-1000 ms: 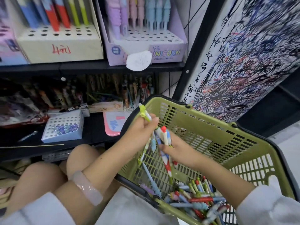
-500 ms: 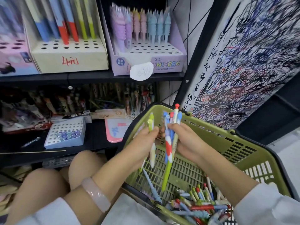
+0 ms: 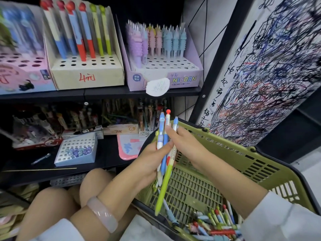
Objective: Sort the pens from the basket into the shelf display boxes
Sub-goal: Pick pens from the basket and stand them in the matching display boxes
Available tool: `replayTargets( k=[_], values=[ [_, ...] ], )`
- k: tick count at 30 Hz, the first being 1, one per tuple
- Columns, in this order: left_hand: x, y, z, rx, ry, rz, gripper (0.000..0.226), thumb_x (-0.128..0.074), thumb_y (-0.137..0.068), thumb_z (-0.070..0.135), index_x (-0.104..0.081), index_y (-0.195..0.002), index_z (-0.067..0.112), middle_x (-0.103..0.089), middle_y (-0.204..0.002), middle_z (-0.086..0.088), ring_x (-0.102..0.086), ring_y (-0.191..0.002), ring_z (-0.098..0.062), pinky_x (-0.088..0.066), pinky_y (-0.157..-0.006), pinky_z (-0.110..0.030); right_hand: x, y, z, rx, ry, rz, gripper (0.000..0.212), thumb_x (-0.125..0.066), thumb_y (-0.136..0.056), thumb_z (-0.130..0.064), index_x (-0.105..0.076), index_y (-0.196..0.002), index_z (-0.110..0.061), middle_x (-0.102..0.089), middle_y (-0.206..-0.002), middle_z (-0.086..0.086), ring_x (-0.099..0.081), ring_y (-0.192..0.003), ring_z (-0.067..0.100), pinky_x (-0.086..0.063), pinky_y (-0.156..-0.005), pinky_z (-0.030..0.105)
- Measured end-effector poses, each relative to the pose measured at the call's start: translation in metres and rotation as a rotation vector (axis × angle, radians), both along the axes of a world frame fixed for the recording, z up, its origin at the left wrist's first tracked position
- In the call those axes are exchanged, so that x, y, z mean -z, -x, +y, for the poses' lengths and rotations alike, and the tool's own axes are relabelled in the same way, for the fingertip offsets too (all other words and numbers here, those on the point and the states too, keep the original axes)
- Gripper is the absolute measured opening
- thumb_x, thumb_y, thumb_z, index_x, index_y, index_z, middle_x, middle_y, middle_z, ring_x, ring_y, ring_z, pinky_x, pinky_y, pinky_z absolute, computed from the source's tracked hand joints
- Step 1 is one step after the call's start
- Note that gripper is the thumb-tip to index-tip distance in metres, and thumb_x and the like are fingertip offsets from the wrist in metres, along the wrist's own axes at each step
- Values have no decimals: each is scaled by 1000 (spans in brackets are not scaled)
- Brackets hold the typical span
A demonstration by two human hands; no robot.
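Both hands meet over the basket (image 3: 243, 157) w/ a bunch of pens (image 3: 165, 153) held upright between them. Left hand (image 3: 149, 164) wraps the shafts from 9 o'clock; right hand (image 3: 184, 145) pinches near the tops from 3 o'clock. Three caps stick out on top: 2 blue, 1 red; a green barrel hangs lowest. Exact count in the bunch: can't tell, approx. 4–5.

Basket is green, tilted, at 4 o'clock; a loose pile (image 3: 217, 223) of pens lies in its near corner, too many to count.

Top shelf at 12 o'clock: 3 display boxes. Beige box (image 3: 86, 73) holds 6 pens: 2 blue, 2 red, 2 green. Unicorn box (image 3: 165, 79) holds pastel pens, count unclear. Pink box (image 3: 22, 75) at 10 o'clock is blurred.

Lower shelf: 1 small blue box (image 3: 76, 152) at 9 o'clock.
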State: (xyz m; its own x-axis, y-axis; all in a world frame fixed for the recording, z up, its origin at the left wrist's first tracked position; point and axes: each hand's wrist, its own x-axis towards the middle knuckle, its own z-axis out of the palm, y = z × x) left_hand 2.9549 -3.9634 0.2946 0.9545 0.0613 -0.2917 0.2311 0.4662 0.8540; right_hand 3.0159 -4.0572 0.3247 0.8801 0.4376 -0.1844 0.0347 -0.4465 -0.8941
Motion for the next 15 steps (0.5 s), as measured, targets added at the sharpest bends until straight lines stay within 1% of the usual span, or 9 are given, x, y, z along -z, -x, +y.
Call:
replayTargets(
  k=[1,3,4,5,7,9,12,13,15],
  values=[
    [-1,0,0,-1,14,-9,14,-52,-94,18,-63,-100,15,-69,-65,1,-63,-56,-9,-53,-53,-23,-1,0,0,9,10,12,50,-37,-97,-48,-55,-117,-6,-60,-119,11,-57,-105,20,-45,-90,28],
    [-3,0,0,-7,41,-25,13,-54,-92,16,-64,-100,17,-70,-70,2,-66,-63,-9,-55,-61,-25,-4,2,2,24,-14,48,49,-31,-96,-53,-55,-124,-20,-57,-120,-5,-52,-106,9,-38,-81,18],
    [-3,0,1,-3,53,-29,13,-55,-91,15,-64,-100,17,-70,-73,1,-65,-67,-11,-55,-66,-28,-6,2,3,26,-26,50,48,-29,-97,-52,-55,-126,-24,-56,-121,-8,-51,-106,5,-35,-76,14],
    [-4,0,2,4,65,-32,12,-56,-90,13,-63,-99,17,-68,-73,-2,-63,-67,-13,-53,-67,-30,-7,2,3,29,-29,40,47,-27,-98,-50,-56,-126,-25,-57,-122,-8,-51,-107,5,-35,-75,11],
    [-6,1,4,10,62,-34,11,-57,-89,10,-63,-97,14,-64,-73,-6,-59,-68,-17,-54,-67,-30,-8,2,3,39,-17,8,50,-24,-100,-48,-60,-121,-20,-61,-118,-3,-56,-105,8,-39,-78,15],
    [-7,1,5,-7,27,-35,11,-58,-89,8,-64,-97,11,-64,-76,-8,-59,-73,-19,-54,-70,-30,-8,3,3,45,-22,-9,51,-21,-100,-47,-61,-114,-20,-62,-109,-4,-57,-95,4,-40,-74,13],
    [-10,1,10,-69,-18,-35,6,-59,-89,10,-64,-93,11,-59,-69,-8,-55,-65,-17,-50,-69,-29,-8,5,5,63,-50,-22,42,-23,-100,-47,-58,-113,-28,-57,-94,-13,-52,-83,-1,-36,-73,16],
    [-11,0,13,-101,-32,-35,6,-59,-88,11,-64,-93,11,-57,-68,-8,-54,-64,-16,-49,-69,-30,-7,5,5,59,-50,-35,38,-27,-99,-46,-58,-106,-26,-54,-83,-13,-50,-75,0,-37,-71,19],
    [-14,0,19,-159,-58,-61,9,-59,-89,11,-64,-96,12,-62,-65,-4,-58,-61,-13,-49,-68,-27,-6,5,3,11,-34,-79,36,-39,-97,-42,-59,-89,-13,-48,-67,-5,-45,-60,8,-37,-60,21]
  ],
)
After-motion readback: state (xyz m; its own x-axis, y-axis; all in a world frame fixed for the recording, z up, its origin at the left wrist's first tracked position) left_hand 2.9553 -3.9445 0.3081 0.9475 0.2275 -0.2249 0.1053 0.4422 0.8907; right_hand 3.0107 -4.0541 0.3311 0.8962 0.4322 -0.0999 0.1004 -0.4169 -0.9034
